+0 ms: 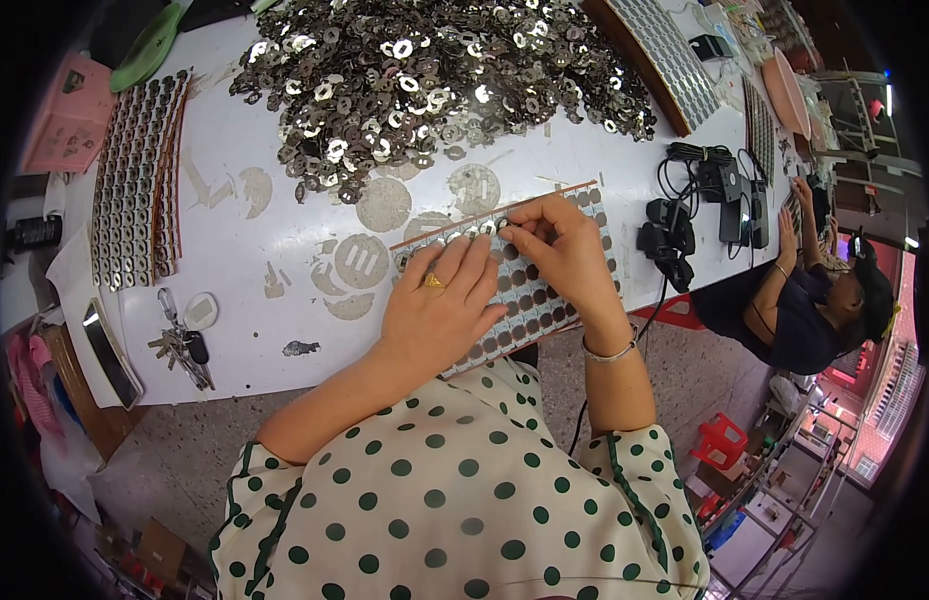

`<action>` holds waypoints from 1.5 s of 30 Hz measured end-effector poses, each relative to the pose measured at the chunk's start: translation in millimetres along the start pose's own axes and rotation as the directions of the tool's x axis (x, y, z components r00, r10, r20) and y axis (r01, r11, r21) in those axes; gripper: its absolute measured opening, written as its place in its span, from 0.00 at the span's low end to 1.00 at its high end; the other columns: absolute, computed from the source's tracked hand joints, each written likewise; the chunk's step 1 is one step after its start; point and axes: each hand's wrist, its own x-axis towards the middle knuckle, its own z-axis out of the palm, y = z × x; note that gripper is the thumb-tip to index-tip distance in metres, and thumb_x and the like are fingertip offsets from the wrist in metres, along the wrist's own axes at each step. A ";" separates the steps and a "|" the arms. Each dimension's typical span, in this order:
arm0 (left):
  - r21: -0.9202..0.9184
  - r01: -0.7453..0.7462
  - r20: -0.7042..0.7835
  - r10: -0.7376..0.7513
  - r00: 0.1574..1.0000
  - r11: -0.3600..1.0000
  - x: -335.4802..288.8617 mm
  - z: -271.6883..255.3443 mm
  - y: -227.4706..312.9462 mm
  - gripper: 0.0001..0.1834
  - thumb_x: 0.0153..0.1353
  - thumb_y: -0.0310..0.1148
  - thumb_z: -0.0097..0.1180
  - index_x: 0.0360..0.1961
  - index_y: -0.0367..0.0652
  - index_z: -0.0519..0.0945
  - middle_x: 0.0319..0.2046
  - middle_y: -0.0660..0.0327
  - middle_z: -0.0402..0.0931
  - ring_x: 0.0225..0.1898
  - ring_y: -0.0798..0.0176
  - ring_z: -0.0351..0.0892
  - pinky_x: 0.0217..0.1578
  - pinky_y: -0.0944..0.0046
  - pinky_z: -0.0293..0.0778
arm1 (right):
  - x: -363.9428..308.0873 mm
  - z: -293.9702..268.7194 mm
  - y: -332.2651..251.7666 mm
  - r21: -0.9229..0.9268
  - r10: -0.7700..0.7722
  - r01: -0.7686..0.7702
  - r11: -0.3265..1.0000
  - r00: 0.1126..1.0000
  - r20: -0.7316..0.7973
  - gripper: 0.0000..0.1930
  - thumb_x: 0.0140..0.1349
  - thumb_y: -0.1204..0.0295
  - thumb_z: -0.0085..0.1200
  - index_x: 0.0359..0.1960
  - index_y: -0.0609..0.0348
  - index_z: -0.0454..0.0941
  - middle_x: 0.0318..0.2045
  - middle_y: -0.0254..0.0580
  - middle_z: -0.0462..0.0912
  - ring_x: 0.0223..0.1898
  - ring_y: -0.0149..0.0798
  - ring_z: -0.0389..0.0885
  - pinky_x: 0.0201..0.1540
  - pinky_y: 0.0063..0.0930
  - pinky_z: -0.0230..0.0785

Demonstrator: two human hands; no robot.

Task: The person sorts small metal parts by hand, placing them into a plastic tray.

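A flat board with rows of round dark recesses (pixel 530 302) lies at the near edge of the table, slightly tilted to the right. My left hand (pixel 435 310), with a gold ring, rests on its left part; the fingers are stretched out and their tips touch a few shiny metal pieces in the far row. Close beside them my right hand (pixel 565 245) pinches a small metal piece (pixel 503 226) between thumb and forefinger, over that same row. Beyond the board, a large heap of small oval metal pieces with slots (pixel 435 85) spreads over the table.
Filled boards (pixel 135 190) lie stacked on the left, near a pink tray (pixel 70 115) and a green dish (pixel 150 45). Keys (pixel 185 345) and a phone (pixel 112 350) lie front left. Black cables and adapters (pixel 685 215) sit right; another person (pixel 810 300) works beyond.
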 end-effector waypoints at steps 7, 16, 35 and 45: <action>0.026 -0.008 -0.004 0.008 1.000 1.000 0.5 0.4 0.2 0.28 0.57 0.49 0.67 0.52 0.39 0.81 0.60 0.57 0.74 0.62 0.58 0.70 0.65 0.55 0.63 | 6.1 -6.1 -7.5 -0.080 -0.050 0.059 0.995 0.993 0.102 0.08 0.61 0.79 0.68 0.41 0.64 0.84 0.29 0.31 0.82 0.28 0.21 0.75 0.30 0.18 0.70; 0.028 -0.043 0.053 0.041 0.998 0.999 -2.7 -3.4 3.3 0.26 0.61 0.48 0.65 0.52 0.39 0.80 0.63 0.55 0.73 0.64 0.55 0.68 0.66 0.50 0.62 | -0.1 -9.6 -18.7 -0.232 -0.044 0.065 0.971 0.995 0.093 0.08 0.62 0.74 0.66 0.41 0.61 0.85 0.32 0.41 0.83 0.29 0.34 0.81 0.32 0.29 0.73; -0.038 0.019 0.042 -0.017 0.999 0.999 -4.2 -11.7 -7.7 0.18 0.58 0.44 0.66 0.39 0.42 0.78 0.68 0.53 0.69 0.69 0.52 0.66 0.70 0.44 0.56 | 40.1 20.8 -38.8 0.394 -0.014 -0.001 0.919 0.999 0.035 0.06 0.62 0.81 0.65 0.39 0.61 0.85 0.36 0.33 0.85 0.36 0.26 0.81 0.39 0.20 0.74; 0.011 0.029 0.048 -0.030 0.998 1.000 -6.4 -3.1 -3.7 0.22 0.59 0.43 0.67 0.48 0.41 0.78 0.69 0.50 0.68 0.69 0.52 0.67 0.68 0.48 0.61 | 11.8 11.9 -30.8 -0.017 -0.137 0.136 0.991 0.984 -0.113 0.08 0.60 0.81 0.66 0.42 0.61 0.87 0.34 0.35 0.85 0.33 0.26 0.81 0.36 0.20 0.75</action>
